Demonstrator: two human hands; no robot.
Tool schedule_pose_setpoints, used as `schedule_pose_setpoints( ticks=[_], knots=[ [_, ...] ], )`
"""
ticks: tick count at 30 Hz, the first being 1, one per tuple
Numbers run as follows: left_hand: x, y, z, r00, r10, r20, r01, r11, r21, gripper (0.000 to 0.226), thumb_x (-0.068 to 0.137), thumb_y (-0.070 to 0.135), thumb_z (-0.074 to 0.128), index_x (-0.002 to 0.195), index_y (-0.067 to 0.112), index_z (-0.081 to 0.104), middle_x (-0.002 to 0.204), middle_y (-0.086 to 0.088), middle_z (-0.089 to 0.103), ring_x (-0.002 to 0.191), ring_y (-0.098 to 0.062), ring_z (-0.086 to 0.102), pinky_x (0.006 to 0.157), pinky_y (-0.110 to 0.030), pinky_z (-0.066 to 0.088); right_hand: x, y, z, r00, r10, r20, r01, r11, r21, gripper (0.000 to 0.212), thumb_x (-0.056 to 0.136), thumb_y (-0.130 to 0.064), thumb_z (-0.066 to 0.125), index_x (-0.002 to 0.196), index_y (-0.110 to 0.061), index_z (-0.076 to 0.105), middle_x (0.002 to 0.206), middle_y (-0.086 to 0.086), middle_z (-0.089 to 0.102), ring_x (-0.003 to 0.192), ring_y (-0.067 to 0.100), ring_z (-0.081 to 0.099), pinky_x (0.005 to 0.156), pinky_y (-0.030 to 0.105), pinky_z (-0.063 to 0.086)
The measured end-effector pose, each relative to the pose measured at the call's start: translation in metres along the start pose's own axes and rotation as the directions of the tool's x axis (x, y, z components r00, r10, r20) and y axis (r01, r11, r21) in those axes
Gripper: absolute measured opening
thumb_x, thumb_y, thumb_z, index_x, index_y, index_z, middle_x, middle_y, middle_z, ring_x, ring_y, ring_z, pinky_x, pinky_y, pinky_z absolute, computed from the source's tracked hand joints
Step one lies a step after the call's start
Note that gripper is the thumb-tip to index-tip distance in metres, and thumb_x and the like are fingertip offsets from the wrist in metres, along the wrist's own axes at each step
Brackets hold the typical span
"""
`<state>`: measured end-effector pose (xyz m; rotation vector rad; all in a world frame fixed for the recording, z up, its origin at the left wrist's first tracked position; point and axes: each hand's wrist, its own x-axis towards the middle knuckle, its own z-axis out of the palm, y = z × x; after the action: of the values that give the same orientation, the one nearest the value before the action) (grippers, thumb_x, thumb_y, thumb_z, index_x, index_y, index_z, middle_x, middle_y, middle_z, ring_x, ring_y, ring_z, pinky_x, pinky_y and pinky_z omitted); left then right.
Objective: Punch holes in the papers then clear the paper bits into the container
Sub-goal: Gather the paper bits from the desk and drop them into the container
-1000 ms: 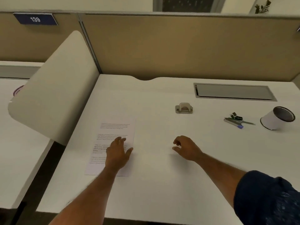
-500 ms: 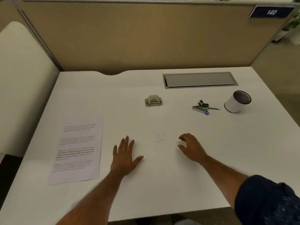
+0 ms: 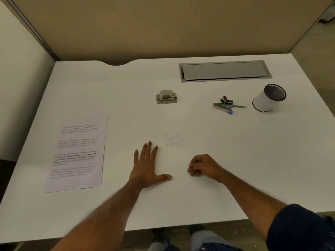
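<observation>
A printed sheet of paper (image 3: 78, 154) lies flat at the left of the white desk (image 3: 235, 160). A small metal hole punch (image 3: 166, 97) stands further back, near the middle. Tiny paper bits (image 3: 173, 140) are scattered in a faint patch in front of it. At the right, a white cup-like container (image 3: 268, 98) with a dark inside lies tipped toward me. My left hand (image 3: 147, 166) rests flat on the desk, fingers spread, just left of the bits. My right hand (image 3: 204, 167) sits curled into a loose fist below and right of them; whether it holds bits is hidden.
A small pile of stationery (image 3: 225, 105), with a blue-capped pen, staples and clips, lies left of the container. A grey cable hatch (image 3: 224, 70) is set into the desk at the back. Tan partition walls (image 3: 163, 24) close the back and left.
My left hand left the paper and slid right onto the bare desk. My right hand drew back toward me and curled its fingers in. The view swung to the right.
</observation>
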<state>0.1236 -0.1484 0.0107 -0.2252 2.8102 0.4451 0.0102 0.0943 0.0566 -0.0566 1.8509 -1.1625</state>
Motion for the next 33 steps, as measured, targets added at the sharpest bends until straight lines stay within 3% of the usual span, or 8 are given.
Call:
schedule_pose_setpoints(
  ticks=[7, 14, 16, 18, 21, 25, 30, 33],
  knots=[
    [0.002, -0.021, -0.003, 0.991, 0.012, -0.135, -0.013, 1.000, -0.010, 0.077, 0.089, 0.061, 0.024, 0.156, 0.024, 0.010, 0.164, -0.004, -0.006, 0.152, -0.022, -0.007, 0.120, -0.047, -0.003, 0.013, -0.001, 0.043, 0.971, 0.066, 0.229, -0.121, 0.964, 0.237, 0.021, 0.092, -0.006, 0.052, 0.110, -0.002, 0.062, 0.107, 0.018, 0.072, 0.099, 0.031, 0.070, 0.088, 0.037, 0.055],
    [0.004, -0.039, 0.000, 0.987, -0.020, -0.157, 0.026, 0.999, 0.033, 0.075, 0.091, 0.063, 0.024, 0.155, 0.026, 0.013, 0.165, -0.006, -0.002, 0.151, -0.024, -0.006, 0.120, -0.050, 0.001, 0.044, -0.021, 0.054, 0.998, -0.042, -0.043, 0.057, 0.870, 0.489, 0.015, 0.093, -0.005, 0.053, 0.103, -0.005, 0.064, 0.113, 0.023, 0.068, 0.101, 0.031, 0.069, 0.094, 0.040, 0.052],
    [0.005, -0.042, 0.001, 0.986, -0.034, -0.164, 0.040, 0.999, 0.036, 0.075, 0.091, 0.065, 0.025, 0.155, 0.027, 0.013, 0.165, -0.005, -0.002, 0.151, -0.024, -0.006, 0.120, -0.051, 0.002, 0.047, -0.024, 0.055, 0.973, -0.142, -0.180, 0.198, 0.916, 0.348, 0.014, 0.090, -0.005, 0.057, 0.099, -0.007, 0.067, 0.110, 0.016, 0.070, 0.102, 0.025, 0.067, 0.096, 0.039, 0.051],
    [0.007, -0.044, 0.000, 0.985, -0.044, -0.168, 0.049, 0.998, 0.028, 0.076, 0.091, 0.066, 0.024, 0.155, 0.027, 0.014, 0.165, -0.004, -0.001, 0.151, -0.024, -0.007, 0.121, -0.052, 0.003, 0.043, -0.017, 0.053, 0.896, -0.379, -0.230, 0.377, 0.925, -0.054, 0.018, 0.088, -0.012, 0.062, 0.106, -0.010, 0.068, 0.111, 0.004, 0.070, 0.106, 0.015, 0.065, 0.098, 0.034, 0.049],
    [0.009, -0.048, -0.001, 0.985, -0.055, -0.165, 0.061, 0.998, 0.031, 0.077, 0.090, 0.067, 0.022, 0.155, 0.027, 0.013, 0.165, -0.004, -0.002, 0.151, -0.024, -0.009, 0.121, -0.053, 0.002, 0.034, 0.007, 0.053, 0.729, -0.680, 0.077, 0.562, 0.531, -0.634, 0.044, 0.092, -0.034, 0.059, 0.131, -0.016, 0.057, 0.143, -0.001, 0.051, 0.136, 0.011, 0.042, 0.115, 0.030, 0.032],
    [0.008, -0.050, -0.001, 0.984, -0.057, -0.171, 0.065, 0.997, 0.042, 0.077, 0.091, 0.068, 0.020, 0.155, 0.027, 0.014, 0.165, -0.005, -0.001, 0.151, -0.026, -0.006, 0.120, -0.055, 0.003, 0.028, 0.039, 0.062, 0.603, -0.536, 0.591, 0.690, -0.021, -0.723, 0.079, 0.095, -0.062, 0.033, 0.154, -0.015, 0.008, 0.163, 0.003, 0.002, 0.150, 0.017, -0.004, 0.123, 0.038, 0.001],
    [0.008, -0.053, 0.002, 0.987, -0.036, -0.156, 0.049, 0.995, 0.081, 0.076, 0.091, 0.069, 0.018, 0.155, 0.027, 0.012, 0.165, -0.006, -0.002, 0.151, -0.026, -0.007, 0.119, -0.057, 0.002, 0.037, 0.052, 0.060, 0.580, -0.486, 0.654, 0.675, -0.163, -0.720, 0.090, 0.089, -0.075, 0.027, 0.155, -0.017, 0.002, 0.163, 0.003, -0.004, 0.150, 0.019, -0.006, 0.122, 0.045, 0.002],
    [0.008, -0.055, 0.005, 0.988, -0.040, -0.146, 0.054, 0.994, 0.092, 0.077, 0.091, 0.070, 0.017, 0.155, 0.028, 0.009, 0.165, -0.005, -0.005, 0.151, -0.024, -0.009, 0.119, -0.058, 0.001, 0.049, 0.044, 0.050, 0.589, -0.508, 0.629, 0.656, -0.154, -0.739, 0.090, 0.089, -0.075, 0.028, 0.155, -0.019, 0.002, 0.163, 0.003, -0.004, 0.150, 0.020, -0.005, 0.122, 0.044, 0.003]
  ],
)
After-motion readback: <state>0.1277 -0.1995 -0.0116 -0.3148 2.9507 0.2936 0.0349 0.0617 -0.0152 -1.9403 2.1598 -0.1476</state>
